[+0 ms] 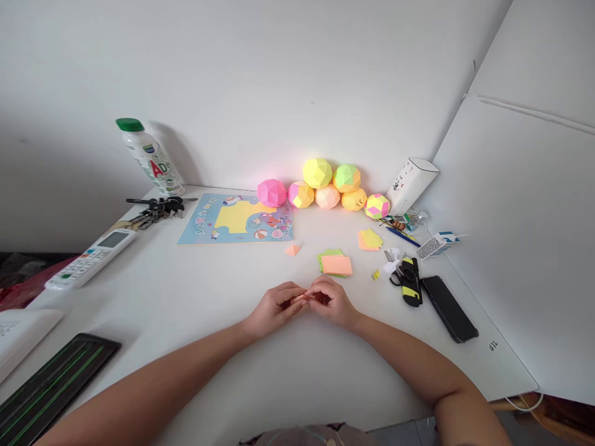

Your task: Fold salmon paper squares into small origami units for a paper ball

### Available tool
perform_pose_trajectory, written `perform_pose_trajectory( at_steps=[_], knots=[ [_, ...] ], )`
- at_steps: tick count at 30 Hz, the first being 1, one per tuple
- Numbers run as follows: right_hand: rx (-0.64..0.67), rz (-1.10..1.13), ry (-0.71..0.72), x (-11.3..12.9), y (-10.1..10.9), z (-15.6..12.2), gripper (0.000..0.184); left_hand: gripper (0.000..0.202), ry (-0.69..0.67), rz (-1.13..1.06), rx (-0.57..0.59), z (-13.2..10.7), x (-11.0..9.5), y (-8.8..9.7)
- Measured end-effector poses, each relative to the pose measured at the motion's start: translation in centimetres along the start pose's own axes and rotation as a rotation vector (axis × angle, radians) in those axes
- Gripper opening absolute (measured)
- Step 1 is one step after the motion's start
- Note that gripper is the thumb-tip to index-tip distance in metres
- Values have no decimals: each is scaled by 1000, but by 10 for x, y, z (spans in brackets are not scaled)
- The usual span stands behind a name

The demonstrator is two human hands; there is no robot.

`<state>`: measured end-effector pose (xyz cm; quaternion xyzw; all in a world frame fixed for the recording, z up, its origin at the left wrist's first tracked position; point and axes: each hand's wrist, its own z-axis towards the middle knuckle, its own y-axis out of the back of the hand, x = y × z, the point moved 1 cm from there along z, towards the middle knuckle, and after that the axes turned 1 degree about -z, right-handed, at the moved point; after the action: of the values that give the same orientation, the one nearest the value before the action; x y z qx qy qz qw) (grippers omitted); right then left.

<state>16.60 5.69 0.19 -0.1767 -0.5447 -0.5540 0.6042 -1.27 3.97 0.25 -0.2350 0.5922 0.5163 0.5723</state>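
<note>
The left hand (273, 308) and the right hand (335, 303) met low over the table (195, 310), fingertips pinched together on a small orange paper piece (304, 298) held between them. It looked light, thin and easily creased, so it was probably best taken by its edges or corners with a gentle pinch. Just beyond the grip lay a stack of paper squares (336, 264), with a folded scrap (292, 249) a little left of that. Farthest behind, against the wall, sat the paper balls (317, 173).
</note>
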Motion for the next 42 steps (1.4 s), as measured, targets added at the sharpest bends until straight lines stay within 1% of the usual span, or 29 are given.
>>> perform_pose_trajectory(
  at_steps=[3, 6, 10, 15, 17, 20, 24, 28, 32, 37, 42],
  knots=[
    [-22, 1, 11, 2, 0, 1, 9, 27, -29, 10, 20, -1, 0, -2],
    [-16, -1, -11, 3, 0, 1, 10, 29, -55, 48, 9, -2, -1, -4],
    [15, 40, -45, 1, 1, 0, 12, 30, -67, 79, -6, -2, -3, -4],
    [63, 65, -93, -6, 1, -3, 15, 29, -87, 57, -40, -1, -5, -2],
    [72, 54, -98, -7, 1, -3, 15, 30, -80, 54, -31, -1, -4, -2],
    [58, 50, -67, -5, 2, -2, 15, 31, -59, 63, -3, -1, -2, -3],
    [58, 97, -30, -2, 3, 0, 17, 31, -35, 96, 4, -1, 0, -4],
    [79, 164, -31, -1, 3, 0, 19, 33, -45, 117, 14, 0, -2, -4],
    [84, 186, -30, -2, 2, 0, 18, 33, -61, 121, 8, 0, -4, -4],
    [80, 168, -76, 0, 3, -1, 14, 33, -69, 111, 19, -1, -5, -3],
    [47, 140, -113, 2, 3, -3, 14, 30, -84, 115, -4, -1, -1, -4]
  ],
)
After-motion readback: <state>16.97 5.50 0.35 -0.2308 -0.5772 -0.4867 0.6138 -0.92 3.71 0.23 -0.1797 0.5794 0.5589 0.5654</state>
